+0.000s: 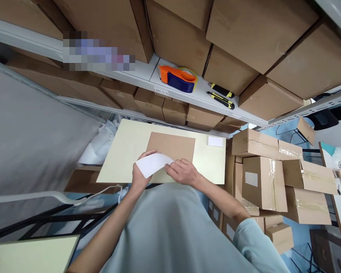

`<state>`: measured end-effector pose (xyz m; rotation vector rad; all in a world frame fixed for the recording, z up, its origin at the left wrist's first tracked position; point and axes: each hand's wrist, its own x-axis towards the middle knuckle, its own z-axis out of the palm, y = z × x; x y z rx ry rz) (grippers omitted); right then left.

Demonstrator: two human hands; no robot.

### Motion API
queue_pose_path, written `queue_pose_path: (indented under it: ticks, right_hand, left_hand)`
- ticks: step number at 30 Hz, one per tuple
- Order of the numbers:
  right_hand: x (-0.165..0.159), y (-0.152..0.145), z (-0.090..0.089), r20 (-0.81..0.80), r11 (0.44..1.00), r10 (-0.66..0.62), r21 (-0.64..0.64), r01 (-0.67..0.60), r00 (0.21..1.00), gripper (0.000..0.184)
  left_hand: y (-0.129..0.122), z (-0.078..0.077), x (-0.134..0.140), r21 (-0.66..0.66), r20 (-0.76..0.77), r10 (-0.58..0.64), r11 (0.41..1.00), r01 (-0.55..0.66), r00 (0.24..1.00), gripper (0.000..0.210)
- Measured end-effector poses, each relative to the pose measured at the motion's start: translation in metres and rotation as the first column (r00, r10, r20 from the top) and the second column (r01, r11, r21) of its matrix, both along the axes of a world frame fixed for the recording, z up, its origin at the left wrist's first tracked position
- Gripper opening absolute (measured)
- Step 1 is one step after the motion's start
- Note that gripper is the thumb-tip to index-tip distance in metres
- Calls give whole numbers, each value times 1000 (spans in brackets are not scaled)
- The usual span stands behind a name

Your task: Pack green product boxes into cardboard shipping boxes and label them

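A white sheet of label paper is held above the front of the pale table, bent in a slight curve. My left hand is closed round its left end, with the fingers partly hidden behind it. At its right corner, my right hand pinches the edge between thumb and curled fingers. Just beyond both hands a flat brown cardboard piece lies on the table. A small stack of white labels sits near the table's back right corner.
Above the table runs a shelf with large cartons, an orange and blue tape dispenser and two yellow-black box cutters. Taped cartons are piled at the right. A white bag stands at the left, near a wall.
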<state>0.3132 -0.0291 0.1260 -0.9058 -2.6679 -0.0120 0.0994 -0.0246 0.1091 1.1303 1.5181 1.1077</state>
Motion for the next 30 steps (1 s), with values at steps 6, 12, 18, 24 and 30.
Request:
queue_pose_path:
  ticks: [6,12,18,24,30]
  right_hand:
    - [2,-1,12,-24,990,0,-143,-3,1000,21]
    - [-5,2,21,-168,831,-304,-528,175,938,33]
    - [-16,6,12,-296,676,-629,-665,318,719,26]
    - [-19,27,-19,-163,439,-845,-755,487,509,13]
    - [-29,38,-47,67,168,-928,-804,571,367,13]
  left_hand:
    - [-17,11,-13,88,-36,-13,996,16,999,43]
    - [-12,15,-17,160,-216,-61,982,97,975,19]
    - [19,20,-32,32,-353,-263,956,292,898,28]
    - [62,-5,-35,-173,-452,-496,864,472,741,28]
    - [81,-41,-21,-306,-483,-571,820,483,664,22]
